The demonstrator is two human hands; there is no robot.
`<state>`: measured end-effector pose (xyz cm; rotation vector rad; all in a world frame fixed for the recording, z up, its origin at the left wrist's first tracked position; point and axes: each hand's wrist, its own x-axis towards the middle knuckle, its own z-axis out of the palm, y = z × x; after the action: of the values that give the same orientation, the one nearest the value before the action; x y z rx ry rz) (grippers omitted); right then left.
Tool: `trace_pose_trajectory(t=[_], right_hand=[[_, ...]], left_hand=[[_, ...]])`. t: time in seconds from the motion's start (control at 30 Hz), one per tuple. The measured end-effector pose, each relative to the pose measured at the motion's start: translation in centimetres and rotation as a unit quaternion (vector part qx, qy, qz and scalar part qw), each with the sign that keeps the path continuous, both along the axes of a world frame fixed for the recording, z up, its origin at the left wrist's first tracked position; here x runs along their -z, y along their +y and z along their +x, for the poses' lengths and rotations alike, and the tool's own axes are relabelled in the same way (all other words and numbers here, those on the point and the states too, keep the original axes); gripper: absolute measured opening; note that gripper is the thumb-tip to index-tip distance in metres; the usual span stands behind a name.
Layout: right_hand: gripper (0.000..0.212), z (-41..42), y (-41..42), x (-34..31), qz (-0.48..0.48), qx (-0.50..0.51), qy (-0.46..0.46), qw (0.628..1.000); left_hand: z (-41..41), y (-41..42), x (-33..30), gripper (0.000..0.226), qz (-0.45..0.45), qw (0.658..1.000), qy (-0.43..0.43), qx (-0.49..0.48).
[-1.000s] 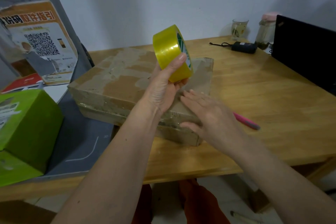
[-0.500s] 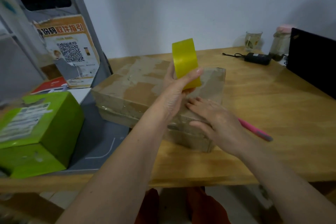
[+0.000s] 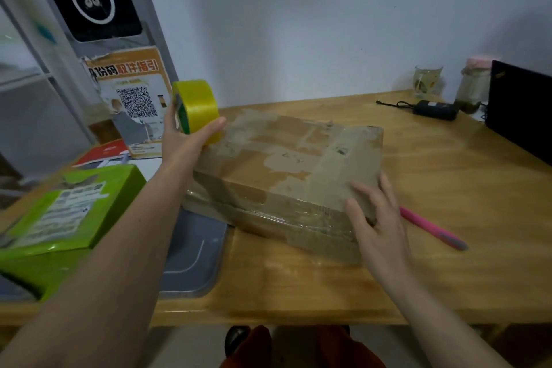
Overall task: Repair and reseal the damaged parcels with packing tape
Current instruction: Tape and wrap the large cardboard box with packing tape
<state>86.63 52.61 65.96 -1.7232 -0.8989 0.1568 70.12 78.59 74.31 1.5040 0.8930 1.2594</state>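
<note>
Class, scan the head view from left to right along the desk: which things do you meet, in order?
Green box → tape roll → cardboard parcel → pink pen → black screen.

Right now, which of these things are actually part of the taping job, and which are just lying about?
In use:
- roll of yellow packing tape, gripped by the left hand
- worn cardboard parcel, right hand resting on its near corner

Lying about:
- green box
- pink pen
- power adapter
- two glass jars
- QR poster
</note>
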Motion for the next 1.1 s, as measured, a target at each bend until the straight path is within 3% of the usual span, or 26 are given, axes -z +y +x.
trace_pose_trajectory(t=[0.1, 0.27, 0.47, 0.67, 0.87, 0.97, 1.1], right_hand=[[0.021, 0.1, 0.1, 0.1, 0.037, -0.001, 0.019, 0.999], [0.032, 0.6, 0.0, -0.2, 0.028, -0.018, 0.021, 0.999], [0.034, 2.3, -0.1, -0.6, 0.019, -0.016, 0.003, 1.0], [0.035, 4.8, -0.2, -0.3, -0.004, 0.002, -0.006, 1.0], [0.039, 9.8, 1.5, -1.9, -0.056, 0.097, 0.068, 0.991], [0.039, 11.0, 2.7, -3.2, -0.106, 0.128, 0.025, 0.986], [0.046, 11.8, 3.5, -3.6, -0.145, 0.15, -0.018, 0.978]], left_hand=[[-0.3, 1.2, -0.4, 0.125, 0.028, 0.999, 0.039, -0.017], [-0.9, 2.8, -0.6, 0.117, -0.03, 0.999, 0.022, 0.011], [-2.2, 2.4, -1.0, 0.084, -0.068, 0.997, -0.024, 0.035], [-3.6, -0.5, -1.1, 0.039, -0.136, 0.981, -0.13, 0.057], [-3.4, -6.7, 0.0, 0.058, -0.163, 0.96, -0.21, 0.083], [-2.7, -10.1, 0.6, 0.074, -0.141, 0.964, -0.217, 0.059], [-2.0, -14.5, 0.7, 0.067, -0.127, 0.961, -0.24, 0.06]])
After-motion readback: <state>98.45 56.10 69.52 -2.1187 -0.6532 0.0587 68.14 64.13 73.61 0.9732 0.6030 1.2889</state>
